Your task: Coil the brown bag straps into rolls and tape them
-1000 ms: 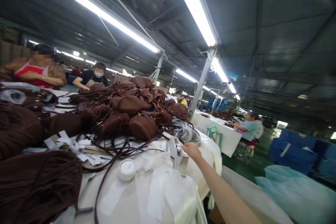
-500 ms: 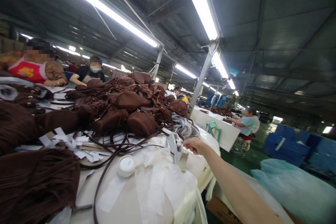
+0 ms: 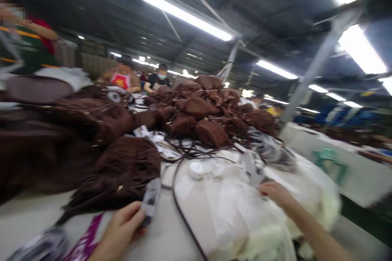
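Observation:
My left hand (image 3: 121, 230) is low at the front, its fingers closed round a small blurred grey object (image 3: 150, 202) beside a heap of brown fringed material (image 3: 119, 173). My right hand (image 3: 274, 193) reaches out over crumpled white sheets (image 3: 232, 208) on the white table (image 3: 171, 238), near a grey metal piece (image 3: 252, 165); its fingers are smeared by motion. A small white round tub (image 3: 196, 169) and a dark thin strap (image 3: 179, 208) lie between the hands.
A big pile of brown bags (image 3: 211, 114) fills the table's middle. Coiled grey cords (image 3: 269, 149) lie to its right. People (image 3: 122, 77) sit at the far side, another person (image 3: 21, 36) at far left. A second white table (image 3: 352, 163) stands to the right.
The view has swung left and down and blurred. My left hand has come into view holding the grey object. My right hand has drawn back from the metal piece onto the white sheets.

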### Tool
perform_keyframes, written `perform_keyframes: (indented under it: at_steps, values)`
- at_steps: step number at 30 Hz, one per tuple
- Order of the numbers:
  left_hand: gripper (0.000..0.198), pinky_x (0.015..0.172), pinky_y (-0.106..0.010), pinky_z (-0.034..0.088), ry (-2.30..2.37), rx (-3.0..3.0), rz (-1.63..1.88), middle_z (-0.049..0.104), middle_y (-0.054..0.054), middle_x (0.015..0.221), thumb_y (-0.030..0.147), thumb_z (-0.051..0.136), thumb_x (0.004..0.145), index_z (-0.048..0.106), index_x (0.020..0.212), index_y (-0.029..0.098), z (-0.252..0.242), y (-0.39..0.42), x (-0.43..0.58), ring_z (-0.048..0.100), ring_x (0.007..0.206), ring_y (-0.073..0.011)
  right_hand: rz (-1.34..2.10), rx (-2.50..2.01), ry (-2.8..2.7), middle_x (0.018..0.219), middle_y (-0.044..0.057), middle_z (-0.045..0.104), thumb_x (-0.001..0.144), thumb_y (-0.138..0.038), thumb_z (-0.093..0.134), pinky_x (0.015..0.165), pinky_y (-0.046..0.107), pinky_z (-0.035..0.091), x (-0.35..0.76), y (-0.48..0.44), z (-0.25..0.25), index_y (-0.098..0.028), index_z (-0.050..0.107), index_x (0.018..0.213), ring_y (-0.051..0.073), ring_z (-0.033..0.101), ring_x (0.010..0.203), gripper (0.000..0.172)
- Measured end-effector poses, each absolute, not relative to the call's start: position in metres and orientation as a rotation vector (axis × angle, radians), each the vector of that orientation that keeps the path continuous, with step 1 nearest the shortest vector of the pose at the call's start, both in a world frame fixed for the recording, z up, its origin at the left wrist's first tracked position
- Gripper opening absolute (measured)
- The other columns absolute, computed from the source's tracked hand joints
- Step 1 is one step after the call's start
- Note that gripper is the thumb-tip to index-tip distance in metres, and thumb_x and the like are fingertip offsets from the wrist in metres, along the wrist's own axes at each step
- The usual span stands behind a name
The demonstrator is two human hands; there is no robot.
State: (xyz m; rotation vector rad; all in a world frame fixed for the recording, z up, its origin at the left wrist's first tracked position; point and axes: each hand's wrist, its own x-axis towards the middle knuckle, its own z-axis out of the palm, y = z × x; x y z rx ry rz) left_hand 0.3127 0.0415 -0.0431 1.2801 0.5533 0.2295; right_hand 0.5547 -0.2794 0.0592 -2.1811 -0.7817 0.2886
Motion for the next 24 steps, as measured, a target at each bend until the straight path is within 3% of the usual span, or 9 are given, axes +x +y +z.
perform_keyframes:
  at_steps: [3,9,19,24]
  values:
    - [0.044,0.057,-0.021,0.042,0.572,1.285,0.291,0.061,0.0,0.07,0.053,0.08,0.053,0.066,0.07,0.015,-0.042,0.042,0.307,0.054,0.071,-0.0162,0.453,-2.097,-0.899,0.064,0.002,0.062,0.082,-0.049,0.059,0.055,0.025,0.044,0.535,-0.228,0.059,-0.019,0.066,0.063,0.016,0.052,0.059,0.037]
    - [0.044,0.055,-0.021,0.041,0.506,1.209,0.305,0.059,-0.001,0.068,0.053,0.077,0.056,0.065,0.071,0.014,-0.036,0.036,0.304,0.05,0.06,-0.0117,0.885,-1.754,-1.186,0.063,-0.002,0.054,0.079,-0.037,0.058,0.061,0.025,0.035,0.449,-0.126,0.033,-0.017,0.059,0.068,0.013,0.046,0.062,0.022]
    - [0.041,0.052,-0.021,0.039,0.458,1.225,0.352,0.057,-0.001,0.065,0.052,0.075,0.058,0.064,0.069,0.013,-0.042,0.038,0.306,0.049,0.059,-0.0123,0.903,-1.66,-1.226,0.058,-0.004,0.051,0.077,-0.029,0.057,0.057,0.023,0.031,0.43,-0.091,0.013,-0.017,0.058,0.064,0.011,0.043,0.058,0.017]
    - [0.042,0.053,-0.022,0.039,0.446,1.271,0.343,0.058,-0.002,0.067,0.053,0.074,0.059,0.065,0.07,0.014,-0.04,0.038,0.305,0.049,0.059,-0.013,0.685,-1.845,-1.223,0.051,-0.005,0.046,0.078,-0.03,0.055,0.051,0.023,0.027,0.426,-0.082,0.004,-0.017,0.055,0.056,0.01,0.039,0.051,0.026]
